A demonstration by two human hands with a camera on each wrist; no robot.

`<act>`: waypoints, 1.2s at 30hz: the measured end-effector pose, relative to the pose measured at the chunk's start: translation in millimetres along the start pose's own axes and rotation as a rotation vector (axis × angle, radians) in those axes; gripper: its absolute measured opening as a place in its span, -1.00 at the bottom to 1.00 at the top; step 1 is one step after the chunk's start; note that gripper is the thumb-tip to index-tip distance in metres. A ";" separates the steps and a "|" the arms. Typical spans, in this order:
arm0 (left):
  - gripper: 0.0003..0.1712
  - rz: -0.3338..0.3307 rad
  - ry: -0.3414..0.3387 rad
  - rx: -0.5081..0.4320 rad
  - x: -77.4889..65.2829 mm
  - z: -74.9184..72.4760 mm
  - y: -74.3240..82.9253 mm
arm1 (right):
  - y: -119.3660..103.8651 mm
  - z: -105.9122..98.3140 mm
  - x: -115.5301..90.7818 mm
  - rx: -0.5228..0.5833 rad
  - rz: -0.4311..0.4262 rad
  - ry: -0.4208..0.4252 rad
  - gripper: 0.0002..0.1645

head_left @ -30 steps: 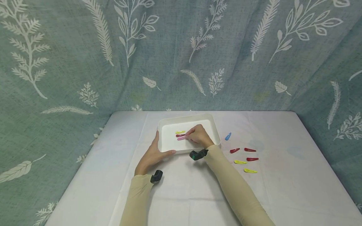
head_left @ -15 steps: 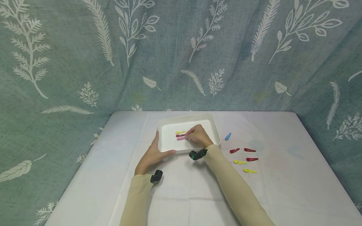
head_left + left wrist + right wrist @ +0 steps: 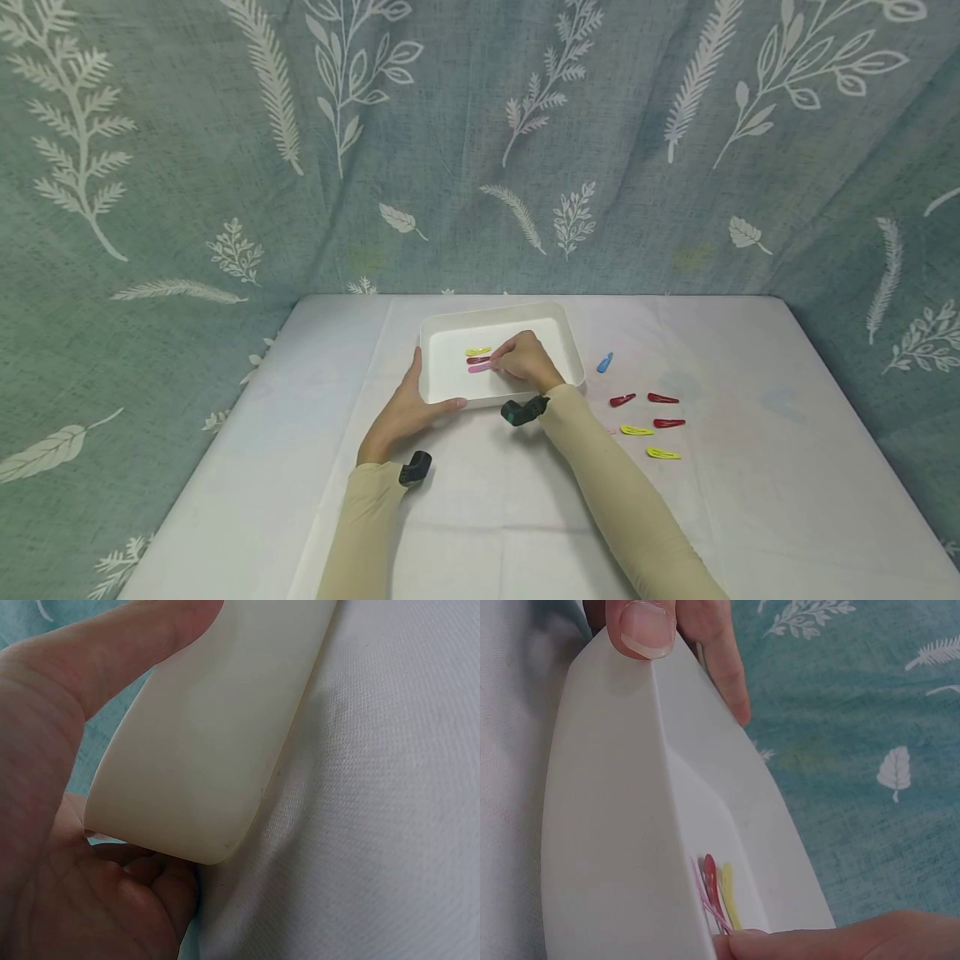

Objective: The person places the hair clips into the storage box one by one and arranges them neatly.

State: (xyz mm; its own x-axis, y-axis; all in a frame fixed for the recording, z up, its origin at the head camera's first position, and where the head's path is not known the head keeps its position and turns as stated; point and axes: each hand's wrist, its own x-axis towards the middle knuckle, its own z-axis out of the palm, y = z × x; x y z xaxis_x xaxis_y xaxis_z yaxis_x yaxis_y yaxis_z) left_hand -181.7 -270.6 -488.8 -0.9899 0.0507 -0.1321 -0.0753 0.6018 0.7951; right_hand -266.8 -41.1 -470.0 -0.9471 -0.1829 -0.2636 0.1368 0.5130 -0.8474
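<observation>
In the head view a white tray stands on the table with my left hand at its near left corner. The left thumb lies along the front wall, and the other fingers are round the side. My right hand reaches inside the tray and pinches a pink hair clip between thumb and fingertips; one end of the clip is hidden by the fingers. Just beyond it, a red hair clip and a yellow hair clip lie side by side on the tray floor.
Right of the tray lie a blue hair clip, several red clips and two yellow clips. A pink clip is partly covered by the right sleeve. A leaf-patterned curtain hangs behind the table.
The pink clip has shifted very slightly left with my right fingers. My left hand and the tray stay where they were.
</observation>
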 end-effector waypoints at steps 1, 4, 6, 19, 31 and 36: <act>0.60 0.000 -0.001 -0.001 0.0 0.0 0.1 | -0.2 0.3 0.3 -0.003 0.002 0.003 -0.91; 0.62 0.004 0.000 -0.004 0.0 -0.1 0.5 | -0.9 0.8 0.8 -0.011 0.012 0.011 -0.92; 0.63 0.014 -0.001 -0.006 -0.1 -0.2 0.6 | -1.4 1.2 0.8 -0.015 0.017 0.017 -0.92; 0.62 0.001 0.000 -0.011 -2.5 -0.4 2.6 | -0.3 1.1 -3.3 0.008 -0.013 0.022 -0.92; 0.63 -0.001 0.004 0.003 -0.5 0.7 -1.2 | -0.5 2.6 -2.4 -0.016 -0.010 0.052 -0.93; 0.62 -0.031 0.004 0.009 -0.1 1.2 -1.7 | 0.2 4.2 -1.6 -0.012 -0.013 0.062 -0.94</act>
State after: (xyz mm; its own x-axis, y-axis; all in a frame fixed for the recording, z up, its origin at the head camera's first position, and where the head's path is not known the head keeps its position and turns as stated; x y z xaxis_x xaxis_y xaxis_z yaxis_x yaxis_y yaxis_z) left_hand -181.3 -270.6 -490.9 -0.9876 0.0294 -0.1541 -0.1044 0.6100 0.7855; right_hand -264.0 -44.2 -471.7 -0.9651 -0.1371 -0.2230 0.1211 0.5213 -0.8447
